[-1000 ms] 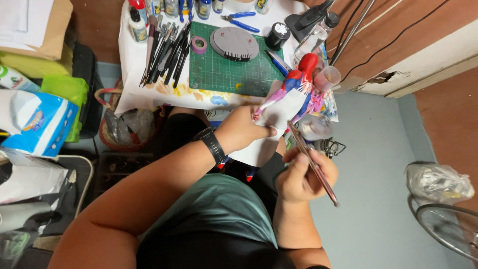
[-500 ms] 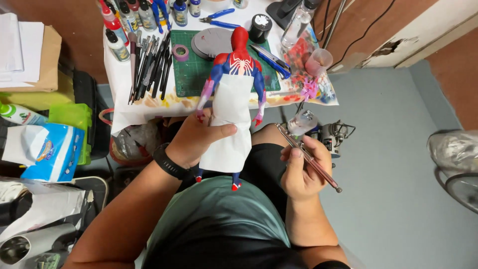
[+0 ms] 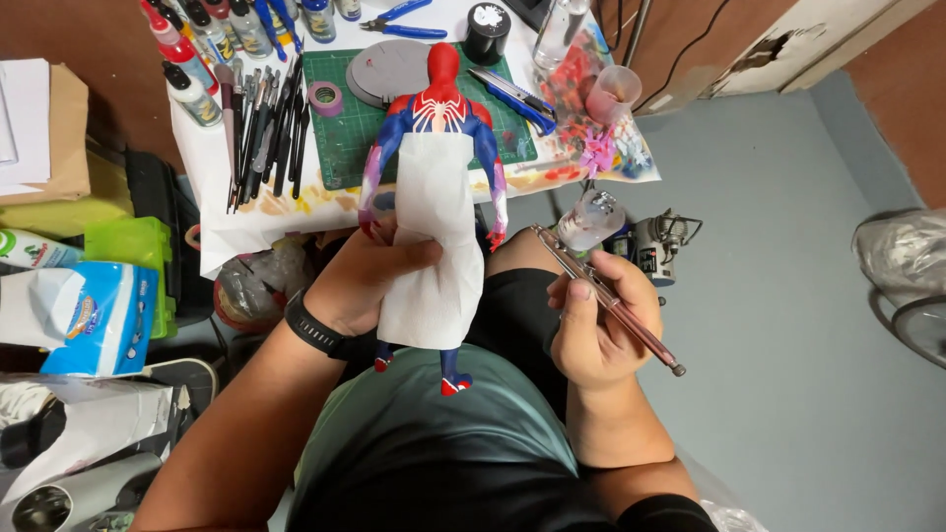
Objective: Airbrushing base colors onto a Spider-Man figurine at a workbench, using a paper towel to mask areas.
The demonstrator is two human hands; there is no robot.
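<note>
The left hand (image 3: pixel 370 276) is closed around a red and blue action figure (image 3: pixel 434 187), gripping it at the waist through a sheet of white paper towel (image 3: pixel 431 246) wrapped over the torso and legs. The figure stands with its long axis running away from the body: red head far from the hand, toward the table, and red feet poking out below the towel, nearest the person's chest. Its arms hang down on either side of the towel. The right hand (image 3: pixel 596 325) is closed around an airbrush (image 3: pixel 606 296), held like a pen; the tool's slim body slants from its tail, low and to the right of that hand, up to its tip at upper left, with a clear cup (image 3: pixel 591 219) sitting just above the hand. That tip lies just right of the figure, apart from it, so the right hand is the free one beside the held figure

Beyond the left hand a green cutting mat (image 3: pixel 360 138) lies on the table, with a row of brushes (image 3: pixel 261 133) to its left and paint bottles (image 3: pixel 202 44) beyond them. Far left of the left hand sits a blue and white soft pack of tissues (image 3: pixel 94 315), with a lime green box (image 3: pixel 133 256) just above it. Blue pliers (image 3: pixel 394 20) and a black round jar (image 3: pixel 486 30) lie past the figure's head
</note>
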